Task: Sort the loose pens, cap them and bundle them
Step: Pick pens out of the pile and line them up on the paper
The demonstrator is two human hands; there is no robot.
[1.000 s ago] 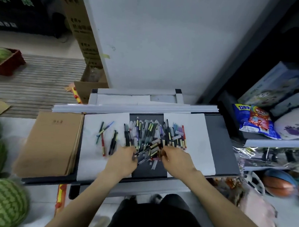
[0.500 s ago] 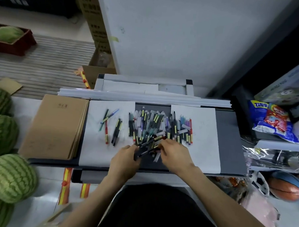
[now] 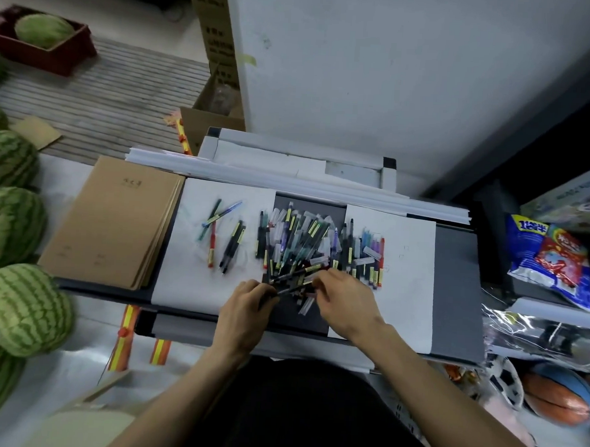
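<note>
black pen (image 3: 292, 288) sits low over the grey surface (image 3: 454, 264): left hand (image 3: 246, 305) fingers curl round its near end, right hand (image 3: 344, 300) fingers pinch the other end. beyond, touching, the loose pen pile (image 3: 306, 237). risk: pulling it free scatters neighbouring pens and clear caps (image 3: 306, 306).

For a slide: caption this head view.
Left hand grips dark pens while right hand touches the mixed pen pile between white paper sheets.

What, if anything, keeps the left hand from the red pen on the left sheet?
Probably nothing: yes, reachable. The red pen lies on open sheet just beyond the left hand, though that hand grips a dark pen.
</note>
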